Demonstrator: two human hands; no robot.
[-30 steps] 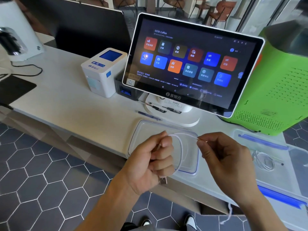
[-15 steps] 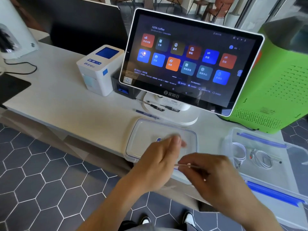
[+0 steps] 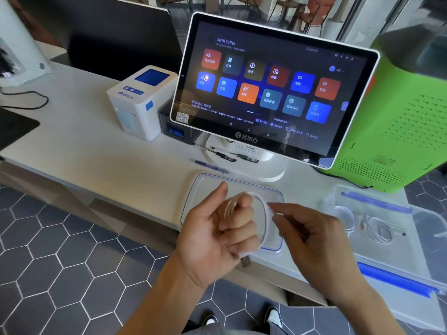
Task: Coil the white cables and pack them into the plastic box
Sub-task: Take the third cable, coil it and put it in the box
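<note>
Cable: the white cable (image 3: 264, 213) sits in your hands, looped in the air just above the clear lid (image 3: 275, 197) that lies on the counter (image 3: 96, 151); its metal plug (image 3: 245, 261) hangs below your left fist.
Left hand: your left hand (image 3: 217, 235) is clenched round the gathered turns, with the strands running up between thumb and curled fingers.
Right hand: your right hand (image 3: 312, 238) pinches the free run of the cable between thumb and fingertips, to the right of the lid.
Handling: judge the cable light, thin and limp; it holds a loop only while you pinch it, and it looks springy enough to unwind if you loosen the fist.
Where to hold: keep the bundle where the turns cross in the left fist, and guide the loose end close to the loop, not by the plug.
Surface: the sheath looks smooth, so expect it to slide through a slack pinch.
Box: the plastic box (image 3: 411, 257) stands open to the right of the lid, and coiled cables (image 3: 377, 228) already lie inside it.
Risk: the dangling plug could catch the counter edge as you carry the coil across to the box.
Blur: the fingers and loop are smeared, so the number of turns cannot be told.
</note>
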